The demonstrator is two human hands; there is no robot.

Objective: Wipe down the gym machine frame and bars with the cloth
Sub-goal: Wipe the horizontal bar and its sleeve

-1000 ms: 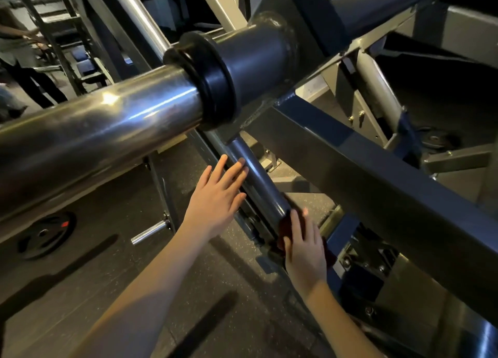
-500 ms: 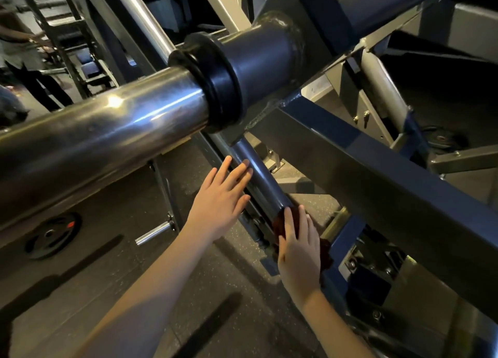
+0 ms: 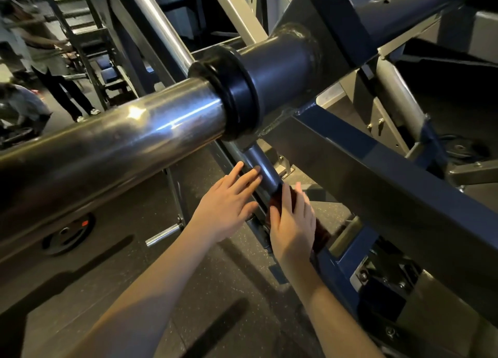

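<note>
A grey slanted bar (image 3: 262, 169) of the gym machine runs down from under a black collar (image 3: 237, 96). My right hand (image 3: 292, 222) presses a dark red cloth (image 3: 320, 231) against this bar with straight fingers; most of the cloth is hidden under the hand. My left hand (image 3: 229, 204) lies flat just to the left, its straight fingers touching the bar and the rail beside it. A thick chrome sleeve (image 3: 113, 147) crosses the view above both hands. A blue frame beam (image 3: 377, 174) slopes down to the right.
Weight plates (image 3: 67, 233) lie on the rubber floor at left, next to a short chrome peg (image 3: 164, 233). A person (image 3: 48, 55) stands by racks at the far left. More grey frame tubes (image 3: 398, 96) and a bolted base plate (image 3: 377, 274) sit at right.
My right hand has slid the cloth up the slanted bar, closer to my left hand. The left hand has stayed about where it was. The view has shifted slightly.
</note>
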